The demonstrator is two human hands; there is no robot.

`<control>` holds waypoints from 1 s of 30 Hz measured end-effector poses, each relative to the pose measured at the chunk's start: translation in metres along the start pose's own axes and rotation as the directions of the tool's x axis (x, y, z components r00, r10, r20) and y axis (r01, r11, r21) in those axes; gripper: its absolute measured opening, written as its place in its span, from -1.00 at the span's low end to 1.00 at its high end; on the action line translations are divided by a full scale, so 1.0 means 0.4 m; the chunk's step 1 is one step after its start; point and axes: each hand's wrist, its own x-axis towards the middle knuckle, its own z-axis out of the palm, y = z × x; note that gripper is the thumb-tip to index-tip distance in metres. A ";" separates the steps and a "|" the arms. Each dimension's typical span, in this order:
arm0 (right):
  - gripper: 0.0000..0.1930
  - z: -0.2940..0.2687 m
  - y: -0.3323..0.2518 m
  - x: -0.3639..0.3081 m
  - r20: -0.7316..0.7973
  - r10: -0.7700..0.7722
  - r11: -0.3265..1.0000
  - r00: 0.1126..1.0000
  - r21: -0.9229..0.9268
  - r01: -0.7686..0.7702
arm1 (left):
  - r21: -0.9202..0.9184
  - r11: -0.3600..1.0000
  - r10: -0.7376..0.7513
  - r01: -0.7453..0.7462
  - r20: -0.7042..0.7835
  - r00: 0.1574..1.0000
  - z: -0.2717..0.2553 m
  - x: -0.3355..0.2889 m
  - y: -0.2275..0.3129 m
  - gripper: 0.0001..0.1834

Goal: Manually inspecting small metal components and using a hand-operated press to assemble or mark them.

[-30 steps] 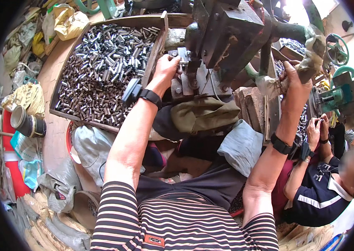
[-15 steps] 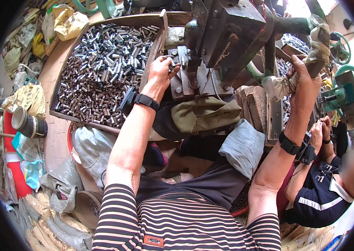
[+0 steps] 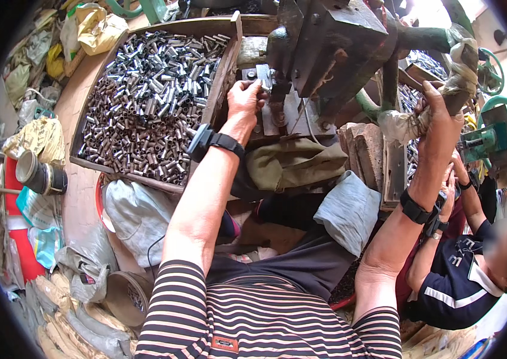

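My left hand [image 3: 245, 105] is pinched closed at the metal die [image 3: 263, 78] of a heavy dark press [image 3: 343, 45]. A short metal tube seems to be between its fingertips, mostly hidden by the fingers. My right hand [image 3: 441, 113] is raised and wrapped round the press's lever handle [image 3: 464, 66], which is bound in clear plastic. To the left of my left hand stands a shallow wooden tray [image 3: 211, 99] heaped with short metal tubes [image 3: 152, 90], shiny toward the back and browner toward the front.
An olive cloth [image 3: 295, 161] hangs below the die. Wooden blocks [image 3: 361, 149] stand right of it. At the right, a co-worker [image 3: 457, 281] has both hands near a green machine [image 3: 487, 140]. A bucket [image 3: 128, 296] and sacks [image 3: 89, 269] lie at lower left.
My left hand has moved slightly right and turned at the die, covering the small metal tube that showed in its fingers. My right hand stays on the lever, nearly still.
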 end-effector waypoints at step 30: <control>-0.86 -0.002 0.064 -0.032 -0.031 -0.068 0.997 0.997 -0.036 0.067 | 0.574 0.806 0.030 -0.143 0.202 0.979 -0.029 0.006 0.070 -0.80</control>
